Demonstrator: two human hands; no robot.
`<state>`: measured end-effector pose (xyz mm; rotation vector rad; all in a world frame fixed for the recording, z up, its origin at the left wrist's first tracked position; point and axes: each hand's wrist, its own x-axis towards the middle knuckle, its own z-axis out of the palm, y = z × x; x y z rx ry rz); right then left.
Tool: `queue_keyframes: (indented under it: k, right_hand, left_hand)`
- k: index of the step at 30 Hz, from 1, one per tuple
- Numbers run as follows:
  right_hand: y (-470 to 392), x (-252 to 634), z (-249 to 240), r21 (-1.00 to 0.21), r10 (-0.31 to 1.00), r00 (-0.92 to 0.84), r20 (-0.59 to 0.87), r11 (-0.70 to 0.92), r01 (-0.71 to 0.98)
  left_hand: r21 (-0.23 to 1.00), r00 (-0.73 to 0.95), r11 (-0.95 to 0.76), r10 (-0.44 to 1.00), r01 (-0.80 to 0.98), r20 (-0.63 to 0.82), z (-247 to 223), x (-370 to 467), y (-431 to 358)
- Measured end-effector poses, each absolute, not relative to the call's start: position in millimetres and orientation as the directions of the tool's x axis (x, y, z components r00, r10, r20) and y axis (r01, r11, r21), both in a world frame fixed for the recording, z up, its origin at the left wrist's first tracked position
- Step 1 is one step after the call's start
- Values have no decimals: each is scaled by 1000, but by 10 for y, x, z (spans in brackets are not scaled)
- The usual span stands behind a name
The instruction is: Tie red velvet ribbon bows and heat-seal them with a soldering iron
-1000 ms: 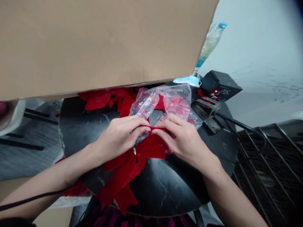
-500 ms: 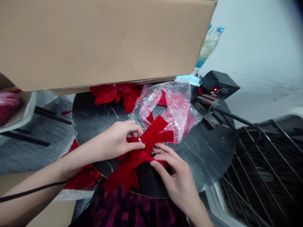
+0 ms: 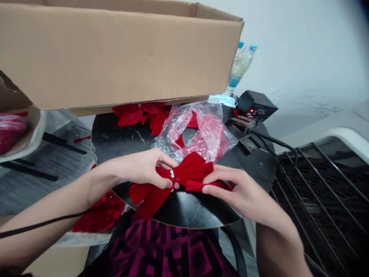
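Note:
A red velvet-like bow [image 3: 193, 167] with a silvery band round its middle is held between both hands, just above the near part of the round black table [image 3: 184, 209]. My left hand [image 3: 151, 169] is closed on the bow beside the band, thumb in front. My right hand [image 3: 230, 186] pinches the bow's right side, thumb below and fingers above, where a folded strip shows. Red tails hang to the lower left under my left hand. Right behind the bow lies a clear plastic bag [image 3: 175, 130] with red pieces in it.
A large cardboard box [image 3: 129, 57] stands at the back, with more red bows [image 3: 129, 115] at its foot. To the right are bottles [image 3: 240, 65], a blue mask [image 3: 221, 100], a black device with a red light [image 3: 256, 105] and a wire rack [image 3: 319, 192].
The bow has turned so its loops and band face me more. My right hand has moved up and right and now pinches the bow's right side. The view has shifted slightly.

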<state>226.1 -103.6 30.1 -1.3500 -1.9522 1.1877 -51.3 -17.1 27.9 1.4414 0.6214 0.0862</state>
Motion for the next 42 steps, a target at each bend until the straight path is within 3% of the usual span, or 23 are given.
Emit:
queue_keyframes:
  k: [4,9,12,14,16,21,27,33,42]
  right_hand:
    - [-906,2461,310,-809,895,-443,-45,228,541]
    - [-763,2630,403,-703,880,-468,81,383,599]
    - [-850,2643,471,-657,916,-316,246,397,641]
    - [-966,2523,459,-734,941,-85,326,309,605]
    - [-1056,2293,381,-861,965,87,248,179,477]
    - [-977,1708,96,-974,997,49,59,47,221]
    - [-838,1638,42,-979,999,40,-28,-35,202]
    - [-851,1623,33,-983,998,59,-13,-24,181]
    - [-953,1542,3,-993,969,241,48,20,118]
  left_hand:
    - [929,851,297,408,219,-331,204,-470,-194]
    - [791,807,608,434,65,-400,132,-358,-241]
    - [756,749,655,510,-21,-422,95,-309,-241]
    - [752,702,653,577,-89,-418,71,-284,-235]
    - [749,675,643,625,-160,-392,45,-257,-229]
    - [777,677,560,693,-287,-249,-24,-201,-235]
    - [874,642,433,739,-221,-204,-31,-230,-280]
    - [925,586,351,784,-145,-206,15,-205,-296]
    - [937,413,259,899,-233,-146,61,-161,-323]
